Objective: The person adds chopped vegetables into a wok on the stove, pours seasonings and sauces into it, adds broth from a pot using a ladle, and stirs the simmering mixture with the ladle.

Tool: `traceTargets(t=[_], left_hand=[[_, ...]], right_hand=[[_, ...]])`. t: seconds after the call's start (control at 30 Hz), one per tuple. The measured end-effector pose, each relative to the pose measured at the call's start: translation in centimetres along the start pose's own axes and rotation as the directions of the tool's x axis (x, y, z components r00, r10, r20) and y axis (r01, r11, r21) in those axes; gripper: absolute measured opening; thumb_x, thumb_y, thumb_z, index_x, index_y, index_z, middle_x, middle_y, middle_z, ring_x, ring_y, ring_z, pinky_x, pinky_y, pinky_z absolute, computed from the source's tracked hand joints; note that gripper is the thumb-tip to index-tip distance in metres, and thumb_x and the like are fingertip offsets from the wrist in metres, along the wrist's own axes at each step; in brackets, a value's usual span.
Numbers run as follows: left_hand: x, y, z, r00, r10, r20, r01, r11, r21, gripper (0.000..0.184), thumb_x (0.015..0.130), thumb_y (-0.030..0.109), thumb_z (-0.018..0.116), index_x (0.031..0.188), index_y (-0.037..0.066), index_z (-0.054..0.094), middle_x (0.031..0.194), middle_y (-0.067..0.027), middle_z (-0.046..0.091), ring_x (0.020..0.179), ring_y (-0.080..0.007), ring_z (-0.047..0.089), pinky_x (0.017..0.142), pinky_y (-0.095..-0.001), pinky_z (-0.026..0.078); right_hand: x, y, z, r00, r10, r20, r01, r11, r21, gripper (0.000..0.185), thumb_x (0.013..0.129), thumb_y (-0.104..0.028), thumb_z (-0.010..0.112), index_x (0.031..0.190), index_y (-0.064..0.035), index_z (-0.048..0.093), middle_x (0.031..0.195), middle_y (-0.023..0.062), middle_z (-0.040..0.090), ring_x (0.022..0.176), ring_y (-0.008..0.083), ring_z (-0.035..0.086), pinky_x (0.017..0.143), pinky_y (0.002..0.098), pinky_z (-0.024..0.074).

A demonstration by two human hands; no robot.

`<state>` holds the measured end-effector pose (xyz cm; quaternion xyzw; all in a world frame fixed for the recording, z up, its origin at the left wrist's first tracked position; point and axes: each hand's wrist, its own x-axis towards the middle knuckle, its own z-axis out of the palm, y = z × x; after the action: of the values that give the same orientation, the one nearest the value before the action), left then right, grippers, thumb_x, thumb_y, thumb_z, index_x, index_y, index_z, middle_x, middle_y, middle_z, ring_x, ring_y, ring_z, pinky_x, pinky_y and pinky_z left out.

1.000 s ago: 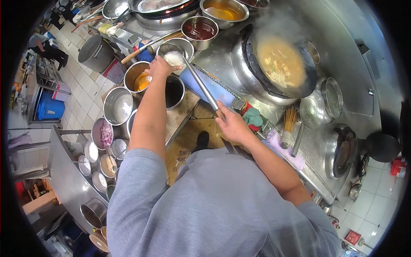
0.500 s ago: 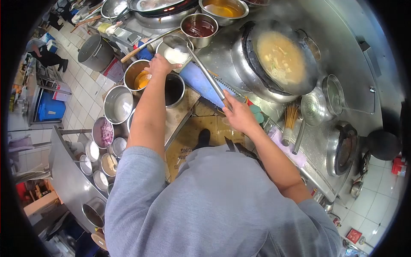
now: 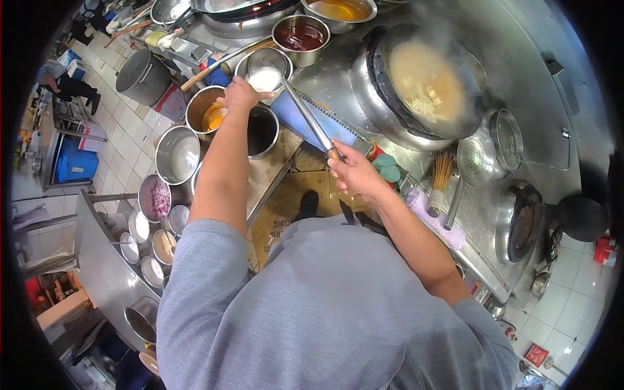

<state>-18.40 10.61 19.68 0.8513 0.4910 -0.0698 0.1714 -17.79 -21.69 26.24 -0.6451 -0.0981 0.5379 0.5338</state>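
My right hand (image 3: 354, 170) is closed around the wooden end of a long metal ladle (image 3: 304, 114). The ladle's bowl is down inside a metal pot (image 3: 240, 67) with white contents that look like powder or granules. At the near rim of this pot is my left hand (image 3: 240, 94), thumb out to the right and the other fingers curled and partly hidden; it appears to grip the rim. Just beside it stand a pot of orange liquid (image 3: 193, 116) and a pot of dark liquid (image 3: 275, 135).
A steaming wok (image 3: 426, 84) of cloudy broth with pale pieces sits on the right burner. Close by are a bamboo brush (image 3: 441, 175) and a perforated skimmer (image 3: 476, 160). A pot of red sauce (image 3: 301, 36) stands at the back. Several ingredient containers line the left, including chopped onion (image 3: 160, 199).
My right hand has shifted slightly left and toward me, and the ladle's bowl has turned in the white contents. My left hand stays at the pot's rim.
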Motion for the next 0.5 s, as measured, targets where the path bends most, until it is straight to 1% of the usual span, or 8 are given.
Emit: traceTargets(t=[0.17, 0.2, 0.27, 0.33, 0.4, 0.43, 0.47, 0.5], left_hand=[[-0.1, -0.3, 0.1, 1.000, -0.011, -0.013, 0.011, 1.000, 0.001, 0.109, 0.052, 0.068, 0.076, 0.132, 0.005, 0.039, 0.134, -0.0149, 0.049, 0.127, -0.0309, 0.043, 0.103, -0.0555, 0.028], [0.0, -0.9, 0.2, 1.000, 0.008, -0.007, -0.008, 0.998, -0.063, 0.105, 0.055, 0.066, 0.076, 0.132, 0.005, 0.040, 0.134, -0.0148, 0.049, 0.126, -0.0311, 0.043, 0.102, -0.0559, 0.030], [-0.5, -1.8, -0.6, 1.000, 0.028, -0.012, -0.029, 0.992, -0.123, 0.102, 0.057, 0.064, 0.077, 0.133, 0.005, 0.041, 0.134, -0.0146, 0.048, 0.126, -0.0313, 0.043, 0.100, -0.0562, 0.031], [-1.9, -2.9, -1.2, 0.990, -0.102, -0.096, 0.085, 0.983, -0.160, 0.093, 0.063, 0.061, 0.074, 0.136, 0.012, 0.041, 0.133, -0.0136, 0.049, 0.126, -0.0328, 0.043, 0.099, -0.0578, 0.032], [-1.5, -5.2, -0.9, 0.983, -0.114, -0.143, 0.070, 0.955, -0.287, 0.082, 0.068, 0.056, 0.072, 0.135, 0.017, 0.045, 0.131, -0.0138, 0.051, 0.124, -0.0316, 0.046, 0.097, -0.0584, 0.033], [0.0, -7.1, 0.7, 0.968, -0.107, -0.229, -0.004, 0.900, -0.436, 0.069, 0.070, 0.051, 0.071, 0.127, 0.017, 0.053, 0.127, -0.0143, 0.053, 0.121, -0.0305, 0.048, 0.096, -0.0568, 0.034], [0.6, -8.5, 1.7, 0.933, -0.101, -0.344, -0.095, 0.855, -0.509, 0.061, 0.072, 0.048, 0.070, 0.118, 0.010, 0.059, 0.118, -0.0144, 0.059, 0.111, -0.0285, 0.055, 0.092, -0.0485, 0.040], [-0.3, -8.4, 1.2, 0.926, -0.083, -0.369, -0.167, 0.786, -0.596, 0.054, 0.074, 0.044, 0.069, 0.112, 0.007, 0.061, 0.112, -0.0140, 0.061, 0.103, -0.0274, 0.058, 0.087, -0.0439, 0.043]], right_hand=[[-0.3, -1.2, -0.1, 0.992, 0.064, 0.110, -0.094, 0.954, 0.286, 0.037, 0.093, -0.014, 0.051, 0.129, -0.0121, 0.041, 0.069, -0.0003, 0.045, 0.048, 0.0069, 0.042, 0.040, 0.0231, 0.0351], [-0.5, -1.4, -0.2, 0.992, 0.059, 0.112, -0.089, 0.954, 0.286, 0.037, 0.093, -0.014, 0.051, 0.129, -0.0121, 0.041, 0.069, -0.0003, 0.045, 0.048, 0.0069, 0.042, 0.040, 0.0231, 0.0351], [-1.3, -2.3, -0.4, 0.978, 0.057, 0.201, -0.149, 0.864, 0.481, 0.025, 0.093, -0.015, 0.052, 0.117, -0.0124, 0.045, 0.070, 0.0002, 0.046, 0.048, 0.0064, 0.042, 0.040, 0.0220, 0.0357], [-1.6, -2.7, -0.9, 0.963, 0.026, 0.270, -0.181, 0.803, 0.568, 0.018, 0.094, -0.015, 0.052, 0.110, -0.0125, 0.045, 0.071, 0.0005, 0.047, 0.048, 0.0057, 0.042, 0.040, 0.0209, 0.0359], [-2.2, -3.3, -1.2, 0.944, -0.014, 0.328, -0.215, 0.729, 0.650, 0.012, 0.094, -0.015, 0.053, 0.103, -0.0126, 0.045, 0.073, 0.0008, 0.047, 0.049, 0.0050, 0.043, 0.040, 0.0199, 0.0360], [-2.7, -3.8, -1.3, 0.928, -0.023, 0.371, -0.262, 0.667, 0.698, 0.009, 0.094, -0.015, 0.052, 0.099, -0.0127, 0.045, 0.074, 0.0010, 0.047, 0.049, 0.0043, 0.043, 0.040, 0.0190, 0.0360], [-3.2, -4.2, -1.3, 0.910, -0.038, 0.413, -0.310, 0.600, 0.737, 0.009, 0.094, -0.015, 0.052, 0.095, -0.0128, 0.044, 0.075, 0.0011, 0.047, 0.049, 0.0036, 0.043, 0.040, 0.0181, 0.0360], [-3.7, -4.6, -1.3, 0.912, -0.054, 0.407, -0.297, 0.597, 0.745, 0.009, 0.094, -0.015, 0.052, 0.095, -0.0128, 0.044, 0.075, 0.0011, 0.047, 0.049, 0.0036, 0.043, 0.040, 0.0181, 0.0360]])
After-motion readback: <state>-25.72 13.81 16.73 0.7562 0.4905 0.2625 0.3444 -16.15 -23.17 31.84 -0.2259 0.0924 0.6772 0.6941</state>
